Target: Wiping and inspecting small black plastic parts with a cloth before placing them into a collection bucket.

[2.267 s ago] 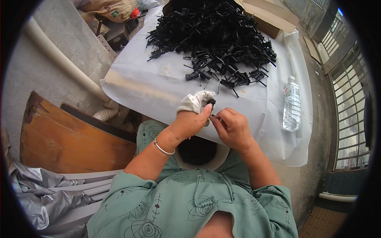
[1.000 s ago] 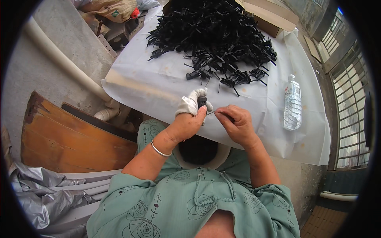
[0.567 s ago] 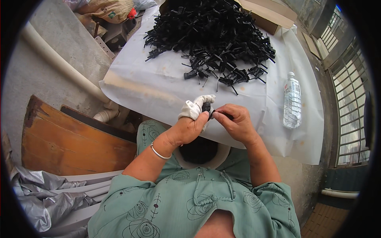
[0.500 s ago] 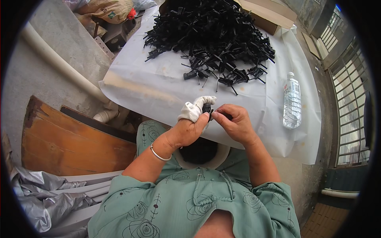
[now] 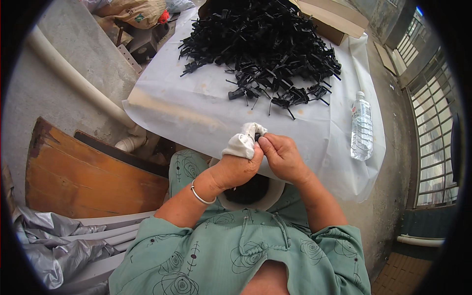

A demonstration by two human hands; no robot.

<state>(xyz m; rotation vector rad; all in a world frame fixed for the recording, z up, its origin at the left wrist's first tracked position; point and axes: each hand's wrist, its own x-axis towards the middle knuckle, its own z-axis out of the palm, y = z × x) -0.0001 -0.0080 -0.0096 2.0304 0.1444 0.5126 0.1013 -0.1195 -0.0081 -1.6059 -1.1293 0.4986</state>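
Note:
My left hand (image 5: 237, 164), with white cloth wrapped round its fingers, pinches a small black plastic part (image 5: 256, 137) at the near edge of the table. My right hand (image 5: 281, 156) presses against it from the right, thumb and fingers closed on the same part. Both hands hover over a round container (image 5: 249, 195) in my lap that holds dark pieces. A large heap of black plastic parts (image 5: 263, 46) lies farther back on the white sheet (image 5: 196, 105) covering the table.
A clear plastic water bottle (image 5: 362, 127) lies on the sheet at the right. A cardboard box (image 5: 328, 18) stands behind the heap. A wooden board (image 5: 81, 177), a white pipe (image 5: 81, 81) and grey plastic wrap (image 5: 54, 243) are at my left.
My hands have drawn together and come back from the table toward my lap. The right hand has closed onto the part held by the left.

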